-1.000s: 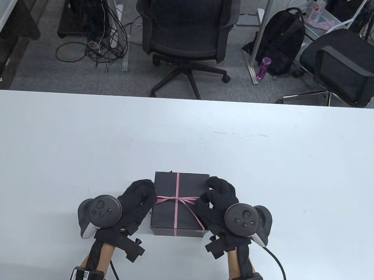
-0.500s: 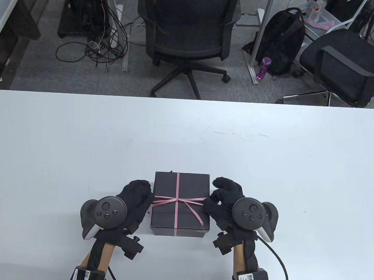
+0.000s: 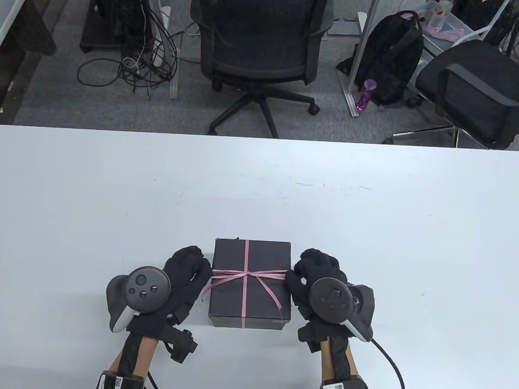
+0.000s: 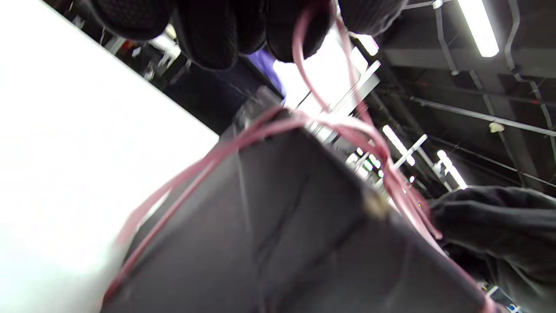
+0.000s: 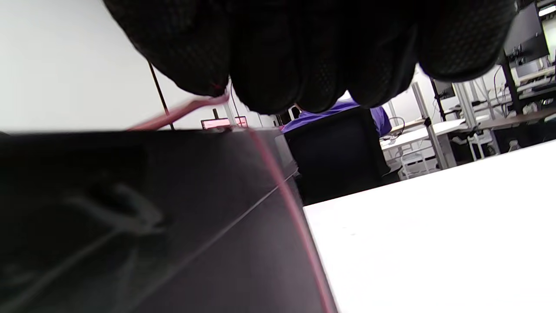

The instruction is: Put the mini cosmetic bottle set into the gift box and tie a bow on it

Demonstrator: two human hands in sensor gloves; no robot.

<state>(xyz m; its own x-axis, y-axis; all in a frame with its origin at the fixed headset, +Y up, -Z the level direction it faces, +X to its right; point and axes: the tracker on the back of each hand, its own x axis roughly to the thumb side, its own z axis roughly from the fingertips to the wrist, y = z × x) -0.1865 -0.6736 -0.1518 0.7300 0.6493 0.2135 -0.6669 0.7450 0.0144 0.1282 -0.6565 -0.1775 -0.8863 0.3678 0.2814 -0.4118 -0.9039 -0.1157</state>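
Note:
A closed black gift box stands near the table's front edge, bound crosswise by a thin pink ribbon knotted on the lid. My left hand sits at the box's left side and pinches a ribbon loop. My right hand is at the box's right side, its curled fingers pinching the other ribbon loop. A loose ribbon tail lies diagonally across the lid. The cosmetic bottles are not visible.
The white table spreads wide beyond the box. Behind its far edge stand a black office chair, a second chair, a black backpack and floor cables.
Both hands have drawn outward from the lid to the box's sides, pulling the ribbon loops taut and tightening the knot. The right hand has curled tighter. The box has stayed put.

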